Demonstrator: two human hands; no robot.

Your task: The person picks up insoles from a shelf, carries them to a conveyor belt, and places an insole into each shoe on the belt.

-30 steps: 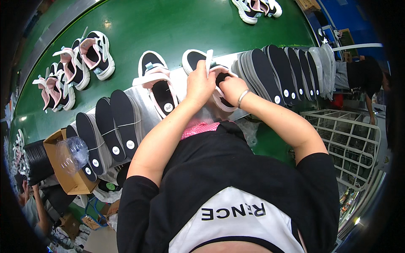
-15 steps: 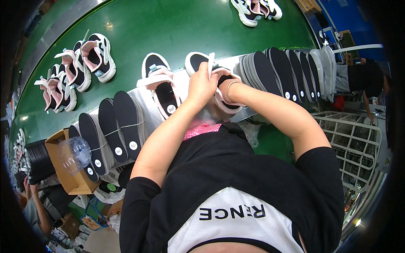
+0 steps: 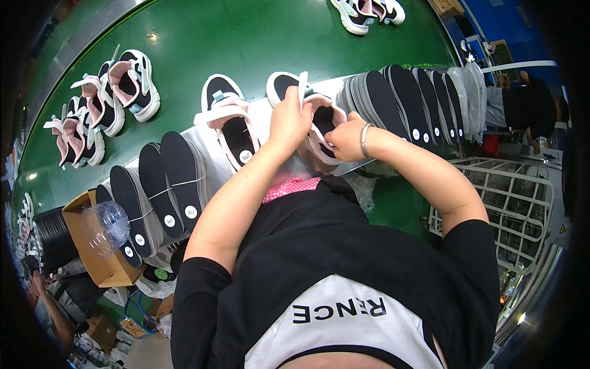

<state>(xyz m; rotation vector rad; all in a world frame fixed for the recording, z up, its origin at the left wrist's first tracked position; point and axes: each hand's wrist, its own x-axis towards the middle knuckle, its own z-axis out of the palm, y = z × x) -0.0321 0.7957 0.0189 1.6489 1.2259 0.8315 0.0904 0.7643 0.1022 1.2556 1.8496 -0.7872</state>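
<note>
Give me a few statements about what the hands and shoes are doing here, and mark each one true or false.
1. Both hands are on one shoe. True: the left hand and right hand grip the white and pink sneaker.
2. The belt is red. False: the conveyor belt is green.
3. A second sneaker lies to the left of the held one, a black insole inside it. True.
4. The right wrist is bare. False: it wears a thin bracelet.
5. Stacks of black insoles stand on both sides of the hands. True.
</note>
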